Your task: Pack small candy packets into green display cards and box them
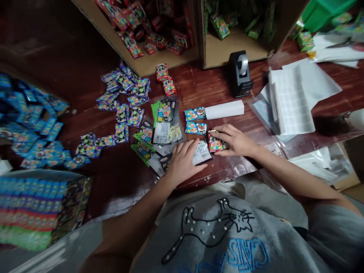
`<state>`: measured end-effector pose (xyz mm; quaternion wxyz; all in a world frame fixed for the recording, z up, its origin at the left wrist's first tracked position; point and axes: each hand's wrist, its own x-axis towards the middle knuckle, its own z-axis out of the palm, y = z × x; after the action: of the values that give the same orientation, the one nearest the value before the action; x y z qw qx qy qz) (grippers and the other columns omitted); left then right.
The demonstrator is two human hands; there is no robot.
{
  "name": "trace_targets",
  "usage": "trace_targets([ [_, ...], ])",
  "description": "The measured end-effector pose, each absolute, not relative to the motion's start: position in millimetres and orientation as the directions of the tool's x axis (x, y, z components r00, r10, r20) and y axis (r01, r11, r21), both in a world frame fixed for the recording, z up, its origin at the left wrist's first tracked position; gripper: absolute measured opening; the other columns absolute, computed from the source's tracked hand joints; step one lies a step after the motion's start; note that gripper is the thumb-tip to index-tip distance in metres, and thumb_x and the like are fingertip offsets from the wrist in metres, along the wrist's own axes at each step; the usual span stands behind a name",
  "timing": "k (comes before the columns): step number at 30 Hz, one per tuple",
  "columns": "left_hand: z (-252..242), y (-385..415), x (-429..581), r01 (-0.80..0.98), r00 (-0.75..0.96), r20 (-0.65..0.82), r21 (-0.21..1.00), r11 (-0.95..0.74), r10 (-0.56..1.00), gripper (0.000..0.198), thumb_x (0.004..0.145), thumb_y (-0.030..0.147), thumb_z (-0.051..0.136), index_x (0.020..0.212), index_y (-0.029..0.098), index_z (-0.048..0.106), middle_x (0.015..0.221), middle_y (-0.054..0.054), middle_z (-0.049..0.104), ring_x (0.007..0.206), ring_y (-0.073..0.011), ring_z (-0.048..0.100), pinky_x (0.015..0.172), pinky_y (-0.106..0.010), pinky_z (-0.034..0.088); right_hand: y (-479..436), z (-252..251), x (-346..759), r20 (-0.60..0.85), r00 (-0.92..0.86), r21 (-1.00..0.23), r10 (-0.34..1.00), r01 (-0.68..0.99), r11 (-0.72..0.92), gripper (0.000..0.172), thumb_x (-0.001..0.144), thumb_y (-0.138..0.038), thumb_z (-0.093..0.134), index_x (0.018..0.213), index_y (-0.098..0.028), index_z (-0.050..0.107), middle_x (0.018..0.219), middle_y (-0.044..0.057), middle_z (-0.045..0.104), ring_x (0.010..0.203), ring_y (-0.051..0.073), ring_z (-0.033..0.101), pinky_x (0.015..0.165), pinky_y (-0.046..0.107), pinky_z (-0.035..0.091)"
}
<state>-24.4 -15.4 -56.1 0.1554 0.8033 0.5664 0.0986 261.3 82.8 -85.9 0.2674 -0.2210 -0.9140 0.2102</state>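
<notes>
A red packet [214,141] is held at its right part by the right hand [231,142], with the fingers bent over it and the thumb laid along the near side. At its nine o'clock, the left hand [183,161] is spread almost flat, with the thumb apart; nothing is seen gripped, but a clear pouch with a barcode label [202,151] is touched by it. At ten o'clock from the right hand, two blue packets [196,128] are placed one above the other, and at twelve a white strip [225,110] is laid. Farther at twelve, a tape dispenser [240,81] is seen, and at two, white sheets [294,100] are stacked. From the left hand, black-and-green pouches [167,121] are overlapped at eleven o'clock; beyond them, purple packets [122,113] are scattered on the bench [196,89] toward ten.
</notes>
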Motion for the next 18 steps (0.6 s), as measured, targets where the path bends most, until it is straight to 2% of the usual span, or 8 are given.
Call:
trace_targets([
  [4, -55, -8, -29, 0.867, 0.377, -0.05, 0.37, -0.334, 0.925, 0.098, 0.079, 0.051, 0.088, 0.159, 0.017, 0.044, 0.151, -0.019, 0.06, 0.135, -0.0384, 0.058, 0.115, -0.053, 0.044, 87, -83, 263, 0.309, -0.861, -0.543, 0.405, 0.19, 0.818, 0.076, 0.095, -0.063, 0.072, 0.155, -0.019, 0.055, 0.154, 0.019, 0.061, 0.139, 0.033, 0.06, 0.116, 0.057, 0.049],
  [7, -51, -2, -27, 0.84, 0.455, -0.092, 0.375, -0.392, 0.886, 0.1, 0.079, 0.053, 0.089, 0.16, 0.018, 0.043, 0.152, -0.018, 0.06, 0.135, -0.0382, 0.058, 0.115, -0.052, 0.044, 91, -82, 260, 0.29, -0.895, -0.589, 0.339, 0.113, 0.8, 0.073, 0.097, -0.059, 0.071, 0.154, -0.017, 0.055, 0.157, 0.018, 0.06, 0.145, 0.031, 0.057, 0.126, 0.06, 0.038],
  [11, -51, -1, -15, 0.844, 0.439, -0.061, 0.371, -0.388, 0.896, 0.098, 0.082, 0.056, 0.086, 0.16, 0.015, 0.043, 0.15, -0.021, 0.061, 0.133, -0.0389, 0.058, 0.113, -0.051, 0.044, 92, -76, 259, 0.197, -0.877, -0.656, 0.438, 0.214, 0.724, 0.087, 0.093, -0.069, 0.071, 0.158, -0.016, 0.046, 0.158, 0.021, 0.057, 0.152, 0.033, 0.051, 0.133, 0.067, 0.02],
  [15, -52, -4, -7, 0.863, 0.405, -0.025, 0.341, -0.373, 0.914, 0.093, 0.087, 0.055, 0.082, 0.16, 0.014, 0.043, 0.148, -0.022, 0.061, 0.132, -0.0401, 0.059, 0.114, -0.052, 0.043, 89, -66, 285, 0.147, -0.834, -0.659, 0.532, 0.318, 0.681, 0.117, 0.077, -0.084, 0.075, 0.168, -0.024, 0.033, 0.175, 0.02, 0.034, 0.163, 0.041, 0.03, 0.133, 0.074, 0.005],
  [16, -53, -4, -6, 0.864, 0.406, -0.027, 0.337, -0.374, 0.914, 0.093, 0.087, 0.055, 0.081, 0.16, 0.014, 0.042, 0.148, -0.022, 0.061, 0.132, -0.0403, 0.059, 0.113, -0.052, 0.042, 88, -64, 294, 0.127, -0.829, -0.663, 0.545, 0.337, 0.668, 0.119, 0.076, -0.084, 0.077, 0.169, -0.026, 0.03, 0.174, 0.018, 0.035, 0.163, 0.042, 0.03, 0.132, 0.075, 0.003],
  [18, -53, -3, -7, 0.861, 0.416, -0.035, 0.337, -0.381, 0.909, 0.094, 0.087, 0.056, 0.081, 0.161, 0.015, 0.042, 0.149, -0.022, 0.061, 0.132, -0.0408, 0.058, 0.113, -0.053, 0.042, 86, -64, 306, 0.095, -0.827, -0.674, 0.554, 0.356, 0.647, 0.11, 0.081, -0.075, 0.079, 0.169, -0.028, 0.031, 0.167, 0.016, 0.048, 0.158, 0.04, 0.038, 0.132, 0.075, 0.002],
])
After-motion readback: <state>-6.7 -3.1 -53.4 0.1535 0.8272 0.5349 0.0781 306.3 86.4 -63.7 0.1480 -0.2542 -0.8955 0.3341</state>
